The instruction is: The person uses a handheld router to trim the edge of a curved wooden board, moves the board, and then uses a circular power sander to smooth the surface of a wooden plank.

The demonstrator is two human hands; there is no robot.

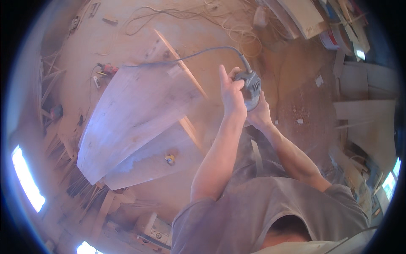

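Note:
Both my hands are on a grey corded power tool [253,88], a short rounded body with vent slots that may be a sander. My left hand [233,96] is closed against its left side, with one finger sticking up and away. Around the lower right side wraps my right hand [261,113], its fingertips partly hidden. The tool's working face cannot be made out. From its top a dark cord [211,48] arcs leftward over a large pale wooden panel [139,106]. Below that lies a second panel [146,156] with a small yellow object [169,159] on it.
A red power tool [109,69] lies beyond the large panel's left side. Loose cable coils [249,40] spread over the dusty floor at the far side. Stacked boards [302,17] stand far right, with more sheets [366,122] along the right. Scrap wood lies at lower left.

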